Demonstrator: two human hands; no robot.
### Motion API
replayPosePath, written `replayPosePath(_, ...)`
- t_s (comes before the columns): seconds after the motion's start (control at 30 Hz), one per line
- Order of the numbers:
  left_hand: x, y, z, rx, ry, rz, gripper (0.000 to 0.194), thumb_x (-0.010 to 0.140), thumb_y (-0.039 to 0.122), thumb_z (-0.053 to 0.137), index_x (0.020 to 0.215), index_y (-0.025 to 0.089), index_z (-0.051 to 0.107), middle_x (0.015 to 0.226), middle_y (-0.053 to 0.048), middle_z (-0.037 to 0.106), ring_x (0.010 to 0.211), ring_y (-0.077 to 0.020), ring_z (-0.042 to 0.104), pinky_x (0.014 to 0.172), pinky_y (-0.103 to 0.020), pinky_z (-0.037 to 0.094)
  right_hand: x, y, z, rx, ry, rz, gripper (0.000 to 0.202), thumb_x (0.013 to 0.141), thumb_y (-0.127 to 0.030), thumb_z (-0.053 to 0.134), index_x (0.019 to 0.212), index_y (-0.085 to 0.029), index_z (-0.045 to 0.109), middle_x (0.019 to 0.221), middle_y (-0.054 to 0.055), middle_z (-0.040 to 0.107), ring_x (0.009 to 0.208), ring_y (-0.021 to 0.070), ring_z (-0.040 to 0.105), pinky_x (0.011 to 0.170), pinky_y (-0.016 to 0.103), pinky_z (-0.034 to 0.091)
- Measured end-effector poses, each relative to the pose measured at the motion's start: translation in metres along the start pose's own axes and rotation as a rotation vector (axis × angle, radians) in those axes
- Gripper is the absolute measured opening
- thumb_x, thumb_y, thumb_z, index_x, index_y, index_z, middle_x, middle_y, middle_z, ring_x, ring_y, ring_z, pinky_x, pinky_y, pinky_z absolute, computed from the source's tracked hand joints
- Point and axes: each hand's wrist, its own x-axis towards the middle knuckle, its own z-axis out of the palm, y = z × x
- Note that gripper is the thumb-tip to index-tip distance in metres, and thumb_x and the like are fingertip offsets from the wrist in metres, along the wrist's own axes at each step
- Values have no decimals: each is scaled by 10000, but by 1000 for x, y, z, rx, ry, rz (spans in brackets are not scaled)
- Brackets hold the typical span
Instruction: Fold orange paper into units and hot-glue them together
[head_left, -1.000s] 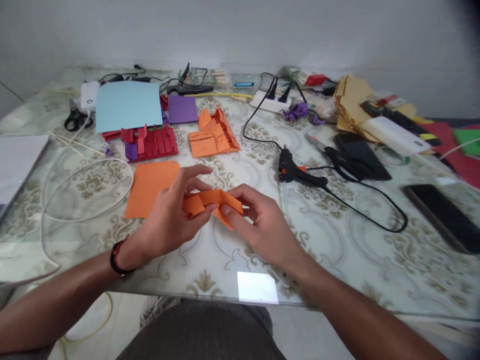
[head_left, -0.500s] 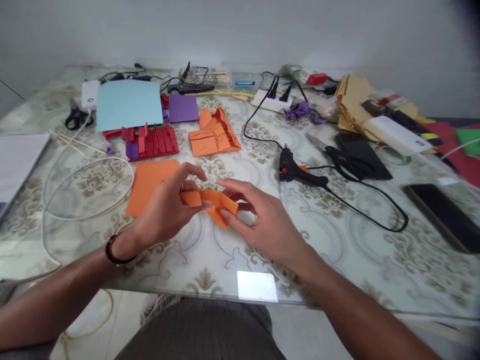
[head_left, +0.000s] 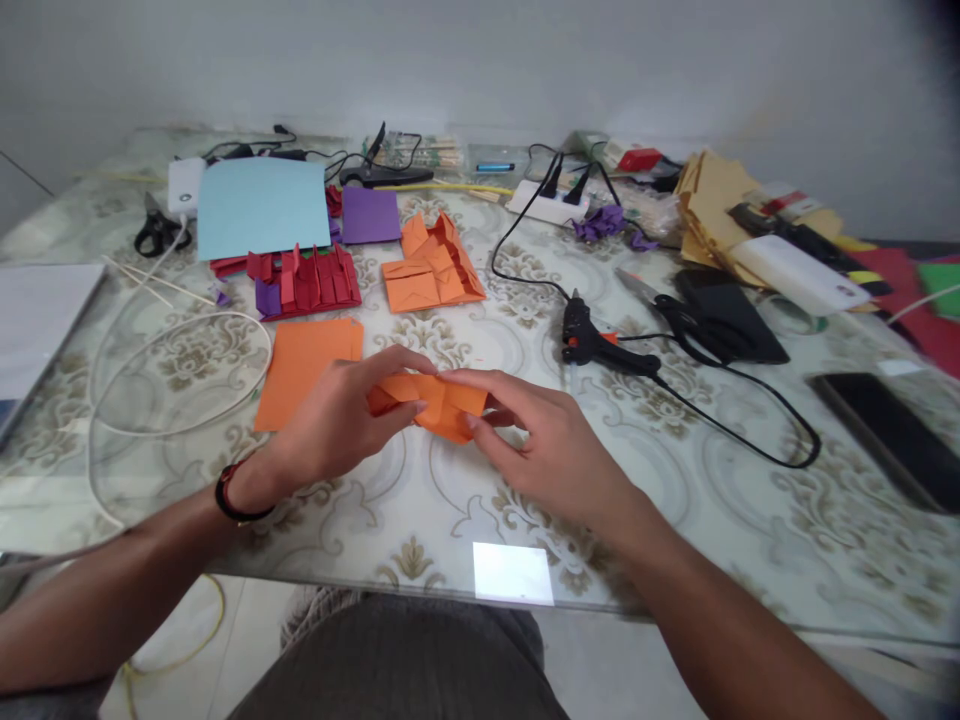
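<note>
Left hand [head_left: 330,415] and right hand [head_left: 540,440] pinching the folded orange piece [head_left: 442,408] between them in head view, near side, right of the orange sheets [head_left: 296,365]. Piece sits flatter than half a second ago, right grip closer to the far edge (mid-fold, I'd judge).

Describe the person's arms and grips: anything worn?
Left grip and right grip: both ungloved. Black band with some red around the left wrist; right wrist bare. Forearms uncovered; a dark sleeve edge shows at lower left.
</note>
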Motion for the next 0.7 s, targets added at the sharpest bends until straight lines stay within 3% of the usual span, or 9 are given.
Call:
replayPosePath(0.17, -2, 1, -1, 16, -65, 6, 311, 886, 212, 718, 1194, 233, 688, 937, 5, 779, 541, -78, 559, 530, -205, 439, 0, 2, 1, -84, 31, -4, 429, 881, -59, 566, 1241, -251, 701, 1158, 15, 799, 916, 197, 773, 822, 341, 644)
replayPosePath(0.33, -1, 3, 0, -11, -112, 25, 277, 882, 172, 701, 1153, 232, 695, 987, 1, 804, 787, -140, 731, 720, -239, 536, 2, 8, 3, -91, 70, -103, 331, 862, -31, 554, 1064, -235, 718, 1068, 37, 791, 943, 207, 759, 860, 364, 627)
replayPosePath(0.47, -1, 3, 3, -34, -124, 56, 258, 881, 174, 708, 1132, 229, 715, 1082, -26, 811, 939, -181, 764, 848, -282, 567, 3, 8, 4, -39, 104, -104, 248, 886, -52, 581, 989, -244, 700, 1048, 40, 773, 958, 200, 745, 814, 339, 641)
replayPosePath(0.6, -1, 5, 3, -22, -99, 84, 298, 864, 126, 688, 1147, 219, 706, 1091, -35, 808, 925, -175, 762, 835, -274, 567, 3, 4, 8, 26, 91, -11, 159, 915, -113, 589, 972, -236, 671, 1025, 37, 759, 909, 181, 734, 689, 280, 634)
replayPosePath(0.7, -2, 8, 1, -5, -71, 96, 268, 861, 109, 664, 1103, 221, 689, 975, -2, 797, 762, -132, 722, 697, -230, 533, 3, 3, 10, 50, 68, 60, 155, 886, -117, 607, 982, -229, 654, 981, 25, 757, 861, 175, 727, 692, 281, 617)
